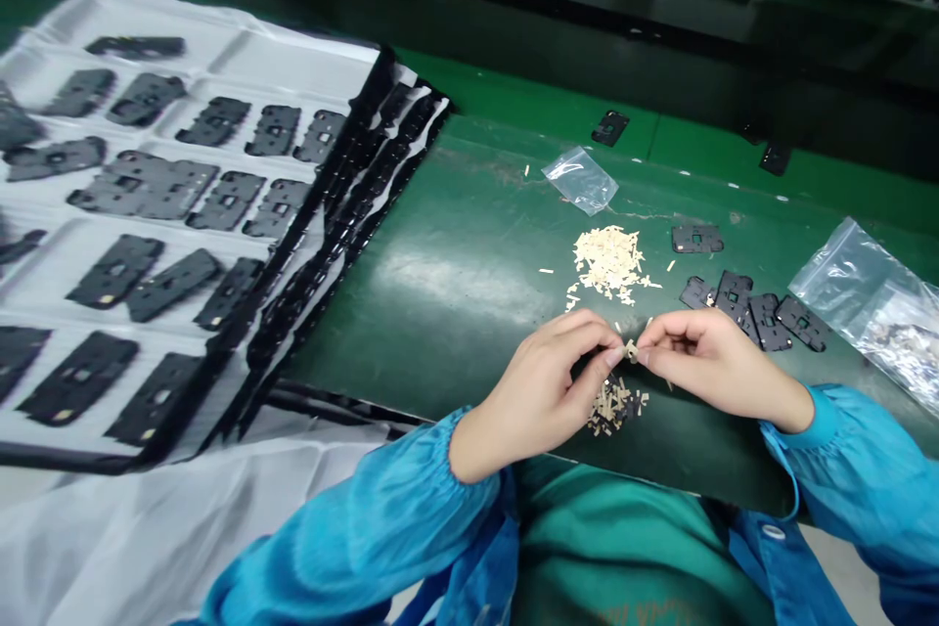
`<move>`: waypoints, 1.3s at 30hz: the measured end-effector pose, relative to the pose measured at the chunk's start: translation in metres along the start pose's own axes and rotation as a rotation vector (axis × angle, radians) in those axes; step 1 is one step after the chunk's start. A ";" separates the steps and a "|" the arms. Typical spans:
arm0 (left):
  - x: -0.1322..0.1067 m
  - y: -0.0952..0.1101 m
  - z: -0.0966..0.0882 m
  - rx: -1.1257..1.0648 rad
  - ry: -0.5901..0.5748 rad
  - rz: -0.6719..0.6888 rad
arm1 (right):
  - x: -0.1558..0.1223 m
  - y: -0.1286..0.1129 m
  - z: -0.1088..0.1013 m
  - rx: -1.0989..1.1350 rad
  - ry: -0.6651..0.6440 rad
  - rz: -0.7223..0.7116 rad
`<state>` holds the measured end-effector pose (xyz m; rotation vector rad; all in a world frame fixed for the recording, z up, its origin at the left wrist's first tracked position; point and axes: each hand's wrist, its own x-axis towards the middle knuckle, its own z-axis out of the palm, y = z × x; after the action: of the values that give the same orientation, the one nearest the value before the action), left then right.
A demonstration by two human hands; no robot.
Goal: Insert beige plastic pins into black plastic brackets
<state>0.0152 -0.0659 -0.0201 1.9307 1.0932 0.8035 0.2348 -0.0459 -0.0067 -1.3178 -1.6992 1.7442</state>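
Observation:
My left hand (547,391) and my right hand (708,362) meet above the green mat (455,264), both pinching one small tan piece (631,350) between fingertips. Directly below the fingers lies a small heap of darker tan pieces (614,406). A larger pile of pale tan pieces (608,261) sits farther out on the mat. Several black flat plastic parts (755,313) lie just right of my right hand, and one more black part (696,238) lies beyond them.
White trays (220,59) holding several black parts fill the left, with stacked black trays (352,205) at their edge. A small clear bag (581,179) lies behind the pale pile. A larger clear bag (872,298) with small pieces sits at the right. Two stray black parts (610,127) lie farther back.

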 end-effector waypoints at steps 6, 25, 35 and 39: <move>0.005 0.004 -0.001 0.050 0.084 0.060 | 0.001 0.004 -0.001 0.029 0.078 -0.077; 0.010 0.017 0.005 0.547 0.160 0.314 | -0.008 -0.005 0.004 -0.313 0.280 -0.315; 0.020 -0.004 -0.005 0.505 0.157 0.021 | -0.002 0.000 0.000 -0.120 0.340 -0.262; 0.025 -0.007 -0.004 0.026 0.084 -0.065 | 0.000 0.000 0.002 -0.034 0.344 -0.266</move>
<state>0.0198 -0.0401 -0.0204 1.8871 1.2164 0.8447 0.2329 -0.0473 -0.0068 -1.2532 -1.6242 1.2649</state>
